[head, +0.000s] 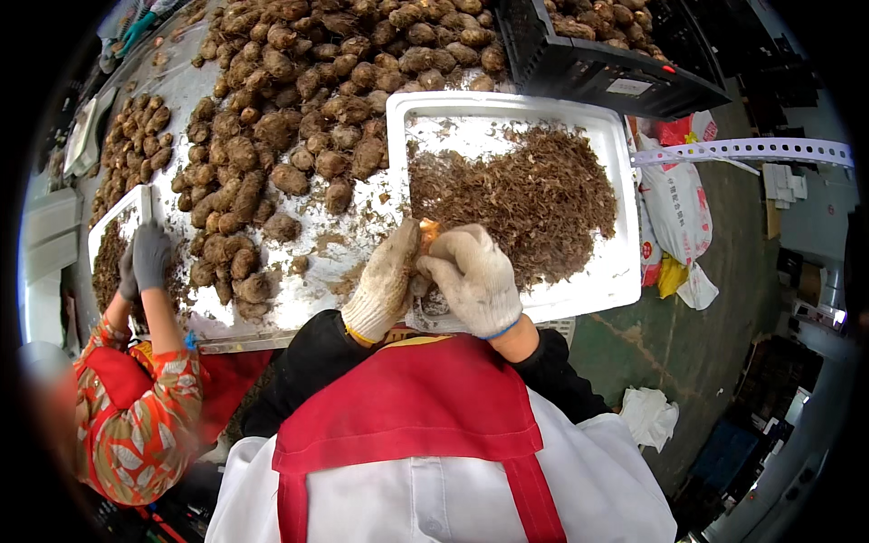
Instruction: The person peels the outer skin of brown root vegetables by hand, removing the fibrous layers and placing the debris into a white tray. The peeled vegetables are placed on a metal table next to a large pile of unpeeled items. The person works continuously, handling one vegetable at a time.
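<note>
My left hand (385, 279), in a knitted white work glove, is closed around a taro corm (428, 233). Only a small orange-brown part of the corm shows between my hands. My right hand (474, 275), gloved the same way, has its thumb and fingers pinched together against the corm; whether they also hold a small tool is hidden. Both hands are over the near left edge of a white foam tray (468, 103). Inside that tray lies a heap of brown fibrous peelings (523, 197).
Hairy corms (285, 122) are piled across the table's far and left parts. A black plastic crate (611, 78) of corms stands at the back right. On the left, a co-worker's gray-gloved hands (151, 254) are at another foam tray (129, 203). Printed sacks (675, 197) lie beyond the right side.
</note>
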A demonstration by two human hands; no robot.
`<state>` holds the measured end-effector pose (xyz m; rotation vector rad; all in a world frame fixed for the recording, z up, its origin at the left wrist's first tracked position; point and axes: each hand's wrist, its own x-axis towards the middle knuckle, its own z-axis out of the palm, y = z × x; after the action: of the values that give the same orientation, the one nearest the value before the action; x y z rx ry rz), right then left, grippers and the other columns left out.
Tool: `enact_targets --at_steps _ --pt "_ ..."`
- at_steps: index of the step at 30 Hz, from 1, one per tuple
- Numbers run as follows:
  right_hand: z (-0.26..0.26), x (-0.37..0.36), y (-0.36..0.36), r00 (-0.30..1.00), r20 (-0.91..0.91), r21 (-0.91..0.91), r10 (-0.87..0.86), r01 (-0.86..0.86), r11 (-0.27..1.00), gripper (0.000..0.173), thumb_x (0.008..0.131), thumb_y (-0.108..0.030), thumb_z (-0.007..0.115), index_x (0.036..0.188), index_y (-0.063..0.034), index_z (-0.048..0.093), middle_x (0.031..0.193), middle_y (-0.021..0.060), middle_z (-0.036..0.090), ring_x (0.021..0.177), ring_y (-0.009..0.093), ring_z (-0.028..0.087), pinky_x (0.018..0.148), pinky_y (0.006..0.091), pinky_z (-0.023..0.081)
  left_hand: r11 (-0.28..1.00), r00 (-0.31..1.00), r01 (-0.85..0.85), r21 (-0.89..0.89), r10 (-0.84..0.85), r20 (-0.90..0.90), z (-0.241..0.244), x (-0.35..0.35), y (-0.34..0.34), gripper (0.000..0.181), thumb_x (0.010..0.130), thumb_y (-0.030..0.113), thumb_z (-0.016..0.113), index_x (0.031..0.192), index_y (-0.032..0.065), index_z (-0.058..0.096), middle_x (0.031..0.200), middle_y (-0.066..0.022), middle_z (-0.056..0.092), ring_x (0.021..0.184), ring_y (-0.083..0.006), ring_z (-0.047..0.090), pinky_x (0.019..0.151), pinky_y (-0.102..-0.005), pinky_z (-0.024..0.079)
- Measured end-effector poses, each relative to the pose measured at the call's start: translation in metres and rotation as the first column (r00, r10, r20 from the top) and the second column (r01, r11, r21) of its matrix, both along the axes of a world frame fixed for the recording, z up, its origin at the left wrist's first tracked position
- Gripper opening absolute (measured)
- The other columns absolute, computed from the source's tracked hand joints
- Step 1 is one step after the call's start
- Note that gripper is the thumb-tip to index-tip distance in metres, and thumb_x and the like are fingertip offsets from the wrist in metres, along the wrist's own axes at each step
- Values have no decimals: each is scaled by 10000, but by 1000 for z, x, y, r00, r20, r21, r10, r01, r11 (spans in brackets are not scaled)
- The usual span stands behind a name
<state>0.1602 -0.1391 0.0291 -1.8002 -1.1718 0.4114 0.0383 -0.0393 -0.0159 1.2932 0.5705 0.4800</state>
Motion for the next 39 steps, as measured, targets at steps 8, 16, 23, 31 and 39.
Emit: enact_targets --at_steps 8,16,23,31,39 --pt "-4 11 -10 956 -178 -215 -232 192 958 155 885 -186 655 990 -72 660 985 153 651 873 348 652 766 419 538 668 983 -146 -730 18 -181 24 3 15 424 1009 516 504 1057 103 590 812 12 582 609 -83 498 494 -228 354" --pt "-4 5 2 997 6 -189 -73 73 979 143 913 -207 621 971 -78 637 941 146 633 833 329 645 731 427 530 798 970 -128 -588 -23 -243 28 4 9 467 1019 526 467 1156 95 586 839 0 605 524 -55 418 427 -201 299" --pt "10 18 -5 886 -382 -334 -262 132 933 216 937 -214 559 1034 -55 669 986 172 662 877 333 649 851 418 524 756 990 -21 -654 -76 -120 35 7 18 609 1027 586 369 1212 54 599 797 -50 647 428 -69 399 357 -202 275" --pt "-1 4 15 998 -62 -91 30 -35 995 178 904 -210 624 998 -63 661 991 163 626 859 351 639 822 401 531 929 980 11 -369 -84 -182 5 -7 10 453 1050 458 442 1203 49 561 818 -11 612 492 -46 437 403 -197 309" --pt "-3 15 -1 953 -253 -223 -167 111 969 254 909 -237 617 1052 -31 655 1045 197 638 918 330 645 818 408 530 783 986 -51 -620 -58 -155 27 2 18 495 1051 504 375 1205 90 599 749 36 558 473 -57 365 408 -222 261"
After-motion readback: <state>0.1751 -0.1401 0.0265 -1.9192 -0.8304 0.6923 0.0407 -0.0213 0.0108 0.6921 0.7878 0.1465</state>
